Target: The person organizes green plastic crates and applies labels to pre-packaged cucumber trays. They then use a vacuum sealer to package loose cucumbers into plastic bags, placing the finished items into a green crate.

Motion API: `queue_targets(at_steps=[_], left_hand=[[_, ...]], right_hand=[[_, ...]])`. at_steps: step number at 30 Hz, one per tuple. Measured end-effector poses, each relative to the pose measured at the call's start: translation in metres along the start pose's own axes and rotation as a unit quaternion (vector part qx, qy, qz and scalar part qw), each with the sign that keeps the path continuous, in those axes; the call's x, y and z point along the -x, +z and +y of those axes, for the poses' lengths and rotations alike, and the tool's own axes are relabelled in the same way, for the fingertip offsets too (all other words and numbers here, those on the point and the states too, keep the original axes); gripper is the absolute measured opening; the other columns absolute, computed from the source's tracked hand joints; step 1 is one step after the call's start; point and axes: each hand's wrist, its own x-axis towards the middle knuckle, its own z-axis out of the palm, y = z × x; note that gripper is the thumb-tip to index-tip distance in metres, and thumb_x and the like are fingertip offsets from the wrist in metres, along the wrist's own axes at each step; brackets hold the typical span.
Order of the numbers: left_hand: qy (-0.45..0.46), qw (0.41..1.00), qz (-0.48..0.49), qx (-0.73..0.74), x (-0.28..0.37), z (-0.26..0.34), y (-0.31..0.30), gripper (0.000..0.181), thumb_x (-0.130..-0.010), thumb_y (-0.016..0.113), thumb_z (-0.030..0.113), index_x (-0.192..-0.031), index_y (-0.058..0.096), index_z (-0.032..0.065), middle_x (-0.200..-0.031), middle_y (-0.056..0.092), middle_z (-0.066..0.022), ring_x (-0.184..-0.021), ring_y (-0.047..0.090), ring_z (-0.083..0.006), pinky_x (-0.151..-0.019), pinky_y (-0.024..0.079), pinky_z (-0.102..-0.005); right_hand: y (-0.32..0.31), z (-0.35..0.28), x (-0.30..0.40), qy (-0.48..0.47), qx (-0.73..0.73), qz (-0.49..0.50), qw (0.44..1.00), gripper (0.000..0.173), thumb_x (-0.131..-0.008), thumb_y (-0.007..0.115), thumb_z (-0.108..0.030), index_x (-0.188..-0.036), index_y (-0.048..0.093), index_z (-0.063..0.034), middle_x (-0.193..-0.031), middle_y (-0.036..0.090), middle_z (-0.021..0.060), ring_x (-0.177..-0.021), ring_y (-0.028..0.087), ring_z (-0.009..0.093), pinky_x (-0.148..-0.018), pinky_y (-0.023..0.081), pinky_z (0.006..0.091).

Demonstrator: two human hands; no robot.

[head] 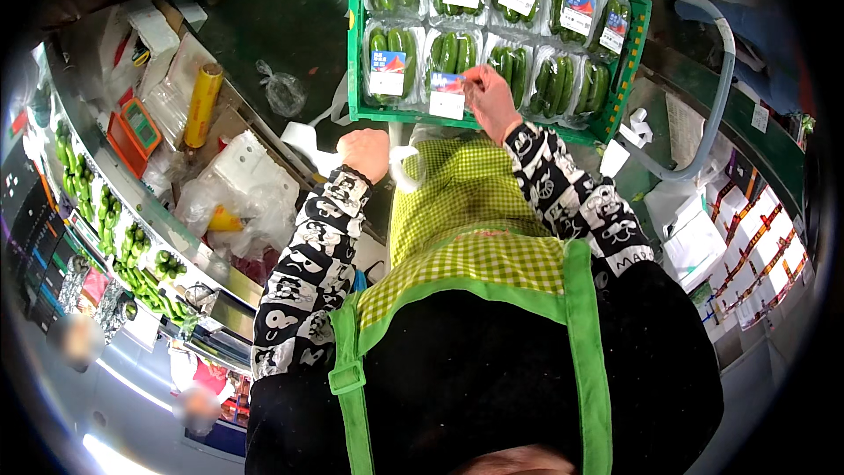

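My right hand [491,104] pinches the edge of a printed label [447,97], blue and red above a white field. The label lies over the lower end of a clear pack of cucumbers [452,47] in the near row of a green plastic crate [356,59]. To the left, my left hand [364,150] is closed around a white label strip [310,143]; its fingers are largely hidden. A curled white loop of the strip [407,169] hangs at its right side. Far-row packs and the near-left pack [389,72] bear labels; the other near-row packs show bare film.
On the left bench lie a yellow film roll [203,105], an orange-cased device [135,135], white foam [247,168] and crumpled plastic. Beyond is a counter of green vegetables [132,244]. A grey curved tube [722,79] stands right of the crate. Other people are at the edges.
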Motion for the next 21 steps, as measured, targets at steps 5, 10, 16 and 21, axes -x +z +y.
queue_targets(at_steps=[5, 10, 16, 21], left_hand=[[0.042, 0.996, 0.070, 0.041, 0.001, 0.003, 0.014, 0.019, -0.071, 0.075, 0.025, -0.074, 0.069, 0.0075, -0.073, 0.068, -0.0128, -0.073, 0.068, -0.0310, -0.064, 0.052, -0.0422], [0.066, 0.945, 0.211, 0.242, 0.005, 0.031, -0.026, 0.029, -0.078, 0.071, 0.032, -0.069, 0.064, 0.0052, -0.064, 0.060, -0.0167, -0.061, 0.062, -0.0357, -0.055, 0.046, -0.0432], [0.058, 0.772, 0.235, 0.587, -0.037, 0.044, -0.007, 0.045, -0.091, 0.065, 0.040, -0.077, 0.068, -0.0027, -0.058, 0.061, -0.0122, -0.050, 0.056, -0.0171, -0.051, 0.045, -0.0341], [0.045, 0.865, 0.318, 0.385, -0.025, 0.068, -0.030, 0.036, -0.082, 0.072, 0.021, -0.109, 0.064, 0.0000, -0.103, 0.067, -0.0163, -0.089, 0.066, -0.0275, -0.078, 0.052, -0.0375]], right_hand=[[-0.010, -0.007, -0.041, -0.130, 0.411, 0.085, 0.898, 0.020, -0.088, 0.068, -0.019, -0.092, 0.062, -0.0012, -0.082, 0.066, 0.0162, -0.078, 0.064, 0.029, -0.070, 0.049, 0.0383], [-0.019, -0.028, -0.023, -0.056, 0.530, 0.144, 0.834, 0.053, -0.082, 0.073, -0.036, -0.117, 0.050, -0.0028, -0.109, 0.062, 0.0169, -0.096, 0.064, 0.035, -0.082, 0.051, 0.0412], [-0.030, -0.068, 0.049, 0.061, -0.209, -0.125, 0.968, 0.036, -0.091, 0.069, -0.026, -0.111, 0.054, -0.0006, -0.103, 0.060, 0.0019, -0.090, 0.057, 0.009, -0.078, 0.048, 0.0238], [-0.037, -0.069, 0.078, 0.010, -0.021, -0.167, 0.986, 0.028, -0.092, 0.068, -0.022, -0.105, 0.055, -0.0001, -0.097, 0.059, -0.0001, -0.086, 0.050, 0.006, -0.075, 0.045, 0.0241]])
